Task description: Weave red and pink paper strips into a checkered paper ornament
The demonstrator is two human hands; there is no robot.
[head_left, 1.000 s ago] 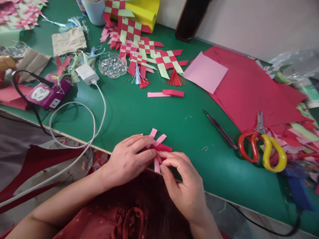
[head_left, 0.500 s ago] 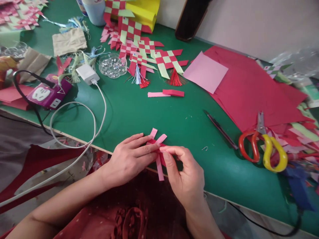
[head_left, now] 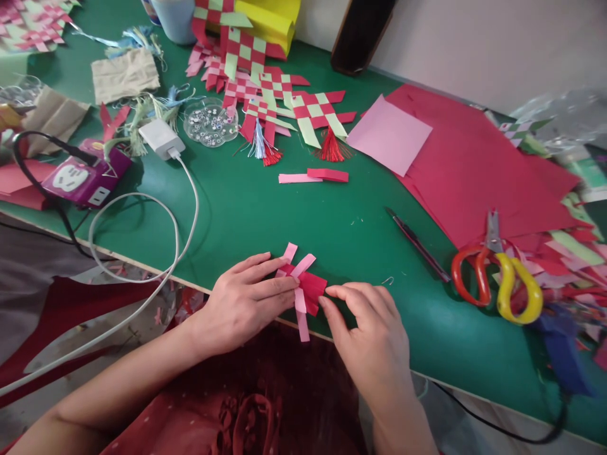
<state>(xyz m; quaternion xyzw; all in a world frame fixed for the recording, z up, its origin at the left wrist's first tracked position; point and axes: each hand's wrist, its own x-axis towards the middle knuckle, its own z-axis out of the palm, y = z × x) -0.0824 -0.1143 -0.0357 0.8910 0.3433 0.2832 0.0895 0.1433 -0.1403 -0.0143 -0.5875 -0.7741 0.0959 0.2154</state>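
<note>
Near the table's front edge, pink paper strips (head_left: 302,309) cross red paper strips (head_left: 312,289) in a small woven piece. My left hand (head_left: 246,297) lies over its left part, fingers stretched flat, pressing it down and hiding some of the weave. The thumb and index fingertip of my right hand (head_left: 367,325) close at the right end of the red strips. Beyond the hands lie a loose pink strip (head_left: 298,179) and a loose red strip (head_left: 334,175), overlapping end to end.
Scissors (head_left: 493,268) and a pen (head_left: 417,243) lie to the right, beside red paper sheets (head_left: 484,170) and a pink square (head_left: 391,136). Woven paper fish (head_left: 315,114) and a bead dish (head_left: 211,123) sit behind. A white cable (head_left: 177,208) loops at left.
My right hand has moved right, away from my left fingers, to the red strips' right end. More red paper now shows between the hands. My left hand stays in place.
</note>
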